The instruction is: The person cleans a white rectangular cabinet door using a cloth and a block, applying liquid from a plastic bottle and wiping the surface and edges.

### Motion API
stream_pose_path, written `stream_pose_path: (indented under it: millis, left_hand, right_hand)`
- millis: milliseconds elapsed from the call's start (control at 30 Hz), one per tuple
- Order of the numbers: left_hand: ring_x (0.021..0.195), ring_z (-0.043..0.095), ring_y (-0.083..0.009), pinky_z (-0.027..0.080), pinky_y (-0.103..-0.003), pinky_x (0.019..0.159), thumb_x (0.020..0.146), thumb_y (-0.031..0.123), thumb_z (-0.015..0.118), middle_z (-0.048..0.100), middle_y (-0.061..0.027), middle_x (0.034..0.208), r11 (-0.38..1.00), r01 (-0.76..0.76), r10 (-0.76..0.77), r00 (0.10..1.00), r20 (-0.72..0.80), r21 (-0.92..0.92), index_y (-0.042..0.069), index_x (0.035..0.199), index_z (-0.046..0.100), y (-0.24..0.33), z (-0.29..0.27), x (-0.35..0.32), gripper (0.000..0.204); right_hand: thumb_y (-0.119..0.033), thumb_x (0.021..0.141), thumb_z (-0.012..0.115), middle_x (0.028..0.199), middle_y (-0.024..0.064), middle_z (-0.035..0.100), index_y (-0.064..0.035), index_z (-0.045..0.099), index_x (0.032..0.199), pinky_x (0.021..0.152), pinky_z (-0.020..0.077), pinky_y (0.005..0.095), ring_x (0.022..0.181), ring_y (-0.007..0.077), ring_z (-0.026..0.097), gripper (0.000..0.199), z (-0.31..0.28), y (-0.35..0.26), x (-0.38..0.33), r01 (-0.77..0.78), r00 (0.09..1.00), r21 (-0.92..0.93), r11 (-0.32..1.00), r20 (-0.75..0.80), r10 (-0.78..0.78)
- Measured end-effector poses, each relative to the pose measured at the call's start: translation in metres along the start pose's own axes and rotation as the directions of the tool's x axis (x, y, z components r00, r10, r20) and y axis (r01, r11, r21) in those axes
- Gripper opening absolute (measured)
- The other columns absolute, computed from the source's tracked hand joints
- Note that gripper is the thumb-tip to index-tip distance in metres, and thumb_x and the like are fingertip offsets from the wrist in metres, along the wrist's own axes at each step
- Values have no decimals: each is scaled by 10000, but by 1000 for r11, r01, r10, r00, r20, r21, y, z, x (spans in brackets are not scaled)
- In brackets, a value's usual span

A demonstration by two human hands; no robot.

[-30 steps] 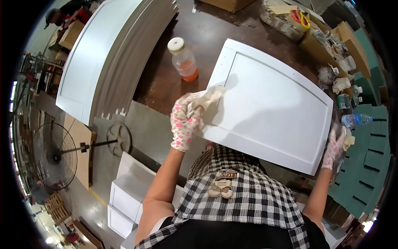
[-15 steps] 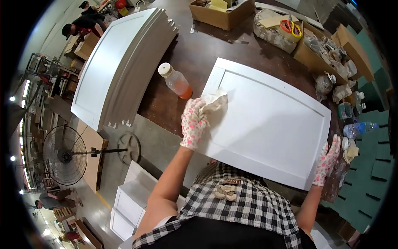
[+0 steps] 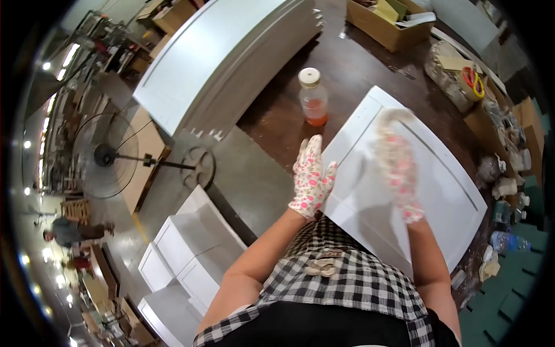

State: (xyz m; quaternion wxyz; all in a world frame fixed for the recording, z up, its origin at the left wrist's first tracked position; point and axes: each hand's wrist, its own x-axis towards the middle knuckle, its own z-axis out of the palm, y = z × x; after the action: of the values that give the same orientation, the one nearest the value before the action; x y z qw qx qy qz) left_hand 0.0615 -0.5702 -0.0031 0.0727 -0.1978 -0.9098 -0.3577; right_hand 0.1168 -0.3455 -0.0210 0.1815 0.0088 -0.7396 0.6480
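Note:
A white cabinet door panel [image 3: 444,194] with a raised frame lies on the brown table in front of me. My left hand [image 3: 312,179], in a white glove with pink flowers, is at the panel's left edge with its fingers stretched out and nothing in them. Over the panel's upper left part, my right hand [image 3: 399,170], gloved alike, presses a pale cloth [image 3: 396,117]. Motion smears that hand and the cloth, so its fingertips do not show clearly. Beyond my left hand a clear bottle [image 3: 314,101] with a white cap and orange liquid stands upright.
A tall stack of white panels [image 3: 202,52] stands at the far left. Cardboard boxes [image 3: 387,26], red-and-yellow scissors [image 3: 473,82] and a blue-labelled bottle [image 3: 510,241] line the far and right sides. A floor fan [image 3: 107,155] and white panels [image 3: 193,260] are at left.
The cloth has passed from my left hand to my right. My right hand has left the panel's right edge and moved over its surface. The panel now sits turned, and the view has shifted.

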Motion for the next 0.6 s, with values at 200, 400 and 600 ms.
stream_pose_path:
  millis: [200, 400, 600]
  left_hand:
    - [1346, 361, -379, 307, -472, 1091, 848, 197, 584, 361, -233, 1471, 982, 91, -141, 934, 329, 163, -48, 1429, 327, -4, 4, -9, 681]
    - [1359, 369, -332, 317, -445, 1087, 882, 170, 532, 331, -206, 1502, 973, -36, -33, 955, 294, 227, -25, 1451, 305, -6, 21, -14, 643]
    - [1331, 397, -349, 324, -487, 1062, 880, 153, 557, 343, -206, 1493, 997, 27, -48, 953, 300, 73, -21, 1471, 259, -14, 16, -16, 685]
  right_hand:
    - [-200, 867, 528, 1251, 219, 568, 1, 584, 1197, 992, 430, 519, 1185, 359, 533, 391, 70, 9, 61, 473, 852, -881, -12, 461, -249]
    - [-170, 881, 527, 1160, 169, 623, -1, 599, 1173, 881, 509, 442, 1042, 325, 612, 345, 22, 65, 117, 25, 808, -613, -789, 478, -346]
    - [-178, 888, 524, 1231, 239, 565, 35, 552, 1219, 931, 455, 477, 1110, 376, 560, 395, 70, 25, 85, 207, 873, -807, -553, 408, -268]
